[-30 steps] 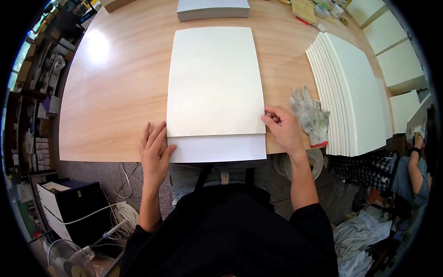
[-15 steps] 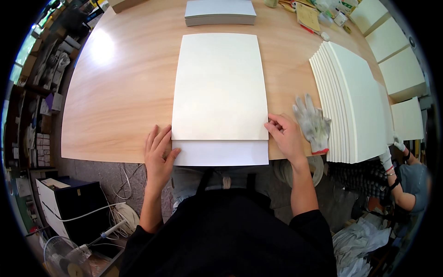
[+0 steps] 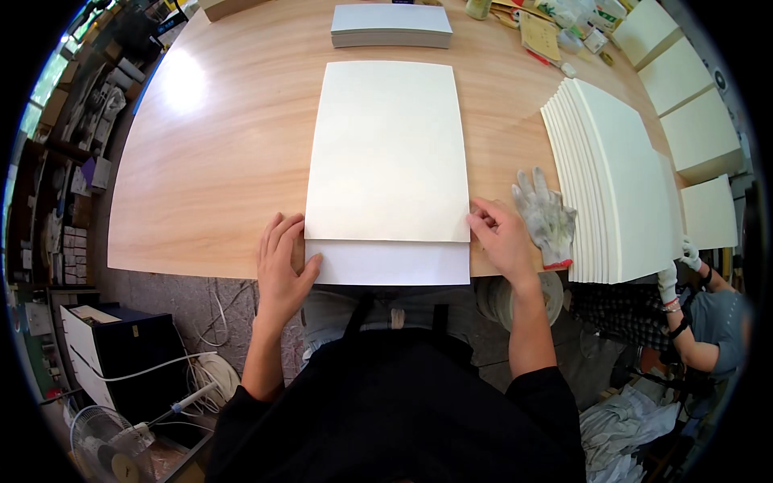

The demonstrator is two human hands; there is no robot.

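Observation:
A large cream board [image 3: 387, 153] lies flat over a white sheet [image 3: 386, 262], whose near strip shows below the board and meets the table's front edge. My left hand [image 3: 282, 262] is open at their left side. Its stretched fingers lie by the board's edge, and the thumb rests on the white sheet's left margin. On the other side my right hand [image 3: 503, 239] has its fingers curled, thumb and forefinger closed at the board's right edge near its lower corner. What those fingertips grip underneath is hidden.
A stained work glove [image 3: 545, 216] lies between my right hand and a leaning row of thick cream boards [image 3: 612, 177]. A stack of grey-white sheets [image 3: 391, 26] stands at the back. Another person's gloved hand [image 3: 667, 283] reaches in at the right.
The whole view has shifted slightly. Both hands stay beside the board and sheet, which keep the same overlap. My left thumb reaches a little farther over the sheet.

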